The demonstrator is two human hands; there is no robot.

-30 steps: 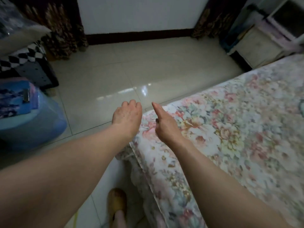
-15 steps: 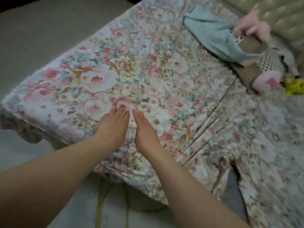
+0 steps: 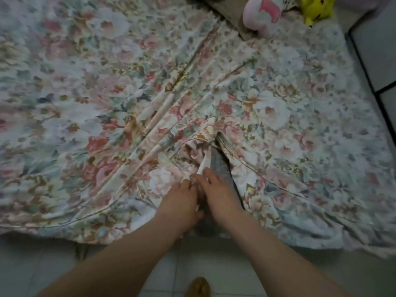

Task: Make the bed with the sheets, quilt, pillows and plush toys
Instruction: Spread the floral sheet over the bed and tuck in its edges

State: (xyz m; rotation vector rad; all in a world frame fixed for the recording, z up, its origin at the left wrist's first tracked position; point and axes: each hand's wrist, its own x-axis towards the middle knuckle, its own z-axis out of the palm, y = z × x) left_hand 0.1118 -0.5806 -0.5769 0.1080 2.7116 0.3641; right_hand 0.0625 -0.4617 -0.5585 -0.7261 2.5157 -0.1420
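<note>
Sheet [image 3: 128, 82], floral, lies spread except a gap [image 3: 219, 159] at the near edge, where grey mattress [image 3: 221, 170] shows. At the gap my left hand [image 3: 182, 202] and right hand [image 3: 218, 196] seem to pinch the sheet's folded edge together. Pulling unevenly could deepen the creases [image 3: 171, 108] fanning beyond the gap, or drag the plush toys [image 3: 262, 12] far behind it.

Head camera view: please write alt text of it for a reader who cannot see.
The left hand and right hand pinch a wrinkled floral sheet at the bed's near edge, where a gap bares the grey mattress. A pink plush toy and a yellow plush toy lie at the far side.
</note>
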